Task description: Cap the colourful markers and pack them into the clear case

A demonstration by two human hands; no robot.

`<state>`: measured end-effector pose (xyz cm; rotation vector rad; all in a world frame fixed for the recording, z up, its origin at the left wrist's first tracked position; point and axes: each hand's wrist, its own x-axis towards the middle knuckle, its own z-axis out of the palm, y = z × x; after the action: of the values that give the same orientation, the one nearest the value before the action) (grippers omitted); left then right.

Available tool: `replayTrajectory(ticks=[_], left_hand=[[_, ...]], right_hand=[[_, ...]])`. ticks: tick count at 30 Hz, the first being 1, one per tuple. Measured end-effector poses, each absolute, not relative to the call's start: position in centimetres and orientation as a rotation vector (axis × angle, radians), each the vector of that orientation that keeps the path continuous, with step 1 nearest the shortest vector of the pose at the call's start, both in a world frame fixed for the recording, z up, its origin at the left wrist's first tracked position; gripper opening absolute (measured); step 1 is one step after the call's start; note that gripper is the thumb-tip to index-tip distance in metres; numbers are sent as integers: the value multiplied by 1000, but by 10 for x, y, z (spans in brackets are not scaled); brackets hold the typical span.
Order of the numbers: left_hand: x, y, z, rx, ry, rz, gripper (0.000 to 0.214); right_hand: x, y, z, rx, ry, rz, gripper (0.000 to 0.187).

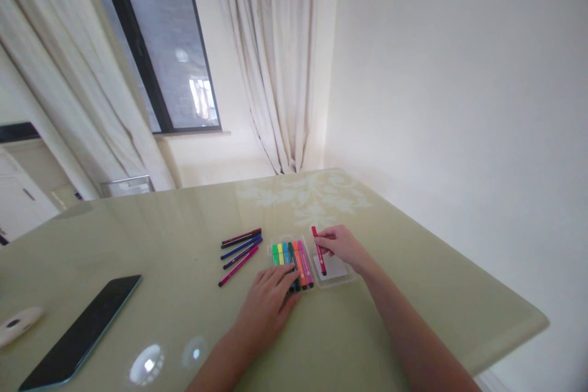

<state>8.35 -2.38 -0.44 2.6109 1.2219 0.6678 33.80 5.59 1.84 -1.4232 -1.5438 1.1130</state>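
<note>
In the head view my right hand [337,244] pinches a red marker [320,257] near its upper part, dark end down, over the lid half of a clear plastic case [335,282]. A white card [337,267] shows inside that lid. Beside it, the other half holds a row of coloured markers, among them a green one [274,253], an orange one [301,269] and a pink one [307,268]. My left hand [266,297] lies with fingers extended over the lower left of this row, hiding part of it. Several loose markers, including a magenta one [237,266], fan out left of the case.
A dark tablet-like device [85,331] lies at the table's left, with a white rounded object [21,326] beyond it. The glossy table [184,239] ends at a right corner near the white wall [450,104]. Curtains [275,43] and a window [160,37] stand behind.
</note>
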Motion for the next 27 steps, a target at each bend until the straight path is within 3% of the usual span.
replayTrajectory(ticks=[10, 20, 24, 27], left_hand=[[85, -22, -5, 2625, 1236, 655, 39], [87, -23, -5, 2636, 1236, 622, 38], [84, -19, -1, 2585, 1232, 703, 32], [68, -8, 5, 2484, 1481, 853, 29]], right_hand=[[321, 53, 7, -1555, -1740, 919, 10], [317, 52, 9, -1719, -1877, 546, 12], [315, 49, 12, -1743, -1904, 515, 12], [316, 49, 13, -1735, -1918, 515, 10]])
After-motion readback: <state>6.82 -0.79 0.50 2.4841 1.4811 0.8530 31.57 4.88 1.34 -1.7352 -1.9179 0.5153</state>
